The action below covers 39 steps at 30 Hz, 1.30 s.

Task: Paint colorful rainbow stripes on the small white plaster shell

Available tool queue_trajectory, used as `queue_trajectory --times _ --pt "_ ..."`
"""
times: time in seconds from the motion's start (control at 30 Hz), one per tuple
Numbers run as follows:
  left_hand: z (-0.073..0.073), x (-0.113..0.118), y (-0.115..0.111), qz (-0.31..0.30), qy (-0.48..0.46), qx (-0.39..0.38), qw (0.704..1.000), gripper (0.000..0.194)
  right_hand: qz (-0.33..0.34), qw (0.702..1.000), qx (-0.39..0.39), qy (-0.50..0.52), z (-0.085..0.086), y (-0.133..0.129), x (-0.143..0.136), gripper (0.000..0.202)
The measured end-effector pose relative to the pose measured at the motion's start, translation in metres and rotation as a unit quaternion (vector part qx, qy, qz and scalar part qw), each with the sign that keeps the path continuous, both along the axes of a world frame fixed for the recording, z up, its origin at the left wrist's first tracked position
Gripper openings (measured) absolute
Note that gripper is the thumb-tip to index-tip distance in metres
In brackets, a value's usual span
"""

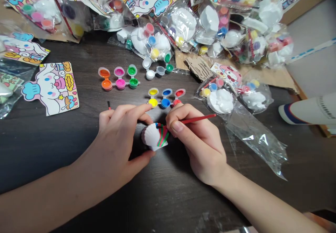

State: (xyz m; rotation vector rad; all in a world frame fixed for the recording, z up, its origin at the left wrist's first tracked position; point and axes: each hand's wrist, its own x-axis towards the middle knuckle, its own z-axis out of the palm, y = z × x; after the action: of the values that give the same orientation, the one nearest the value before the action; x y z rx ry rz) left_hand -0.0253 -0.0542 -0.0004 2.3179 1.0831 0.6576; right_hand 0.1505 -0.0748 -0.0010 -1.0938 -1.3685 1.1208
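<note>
A white ribbed shell figure [152,135] stands on the dark table between my hands, with green, pink, red and blue stripes on its right part. My left hand [119,135] holds the shell, its thumb at the base and fingers at the top. A second brush [109,105] sticks up past its fingers. My right hand [198,138] pinches a red paintbrush [201,118], whose tip meets the painted upper part of the shell. Just beyond the hands are open yellow, blue and red paint pots [165,102]; the red one is partly hidden by my right hand.
Orange, pink and green pots [120,83] stand farther back, near white and green ones [150,75]. A cartoon card [56,89] lies left. Bagged figure kits [181,23] are heaped behind. Clear wrapping [257,138] and a white cup [307,110] lie right.
</note>
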Motion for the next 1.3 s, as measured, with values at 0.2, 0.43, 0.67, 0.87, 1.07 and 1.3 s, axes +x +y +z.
queue_trajectory --times 0.2,0.43,0.67,0.87,1.07,1.3 --pt "-0.0003 0.0003 0.0012 0.001 0.000 0.007 1.000 0.059 0.005 1.000 0.001 -0.004 0.0009 -0.0001 0.0007 0.017" --pt "-0.0005 -0.0006 0.0012 0.002 0.003 0.002 1.000 0.059 0.004 1.000 -0.002 -0.002 0.0019 -0.0007 0.0000 0.017" --pt "0.0003 -0.0001 0.0016 0.000 0.013 0.006 1.000 0.062 0.008 1.000 -0.003 -0.001 0.0020 -0.0006 0.0000 0.017" --pt "0.0013 -0.0007 0.0013 0.000 0.015 0.009 1.000 0.063 0.006 1.000 -0.002 -0.004 0.0022 -0.0018 0.0012 0.017" --pt "0.0003 -0.0005 0.0012 -0.001 0.015 0.005 1.000 0.063 0.010 1.000 -0.003 -0.009 0.0023 -0.0018 0.0011 0.017" --pt "0.0011 -0.0003 0.0008 0.006 0.018 -0.009 1.000 0.059 0.004 1.000 -0.004 -0.014 0.0047 -0.0012 0.0004 0.017"
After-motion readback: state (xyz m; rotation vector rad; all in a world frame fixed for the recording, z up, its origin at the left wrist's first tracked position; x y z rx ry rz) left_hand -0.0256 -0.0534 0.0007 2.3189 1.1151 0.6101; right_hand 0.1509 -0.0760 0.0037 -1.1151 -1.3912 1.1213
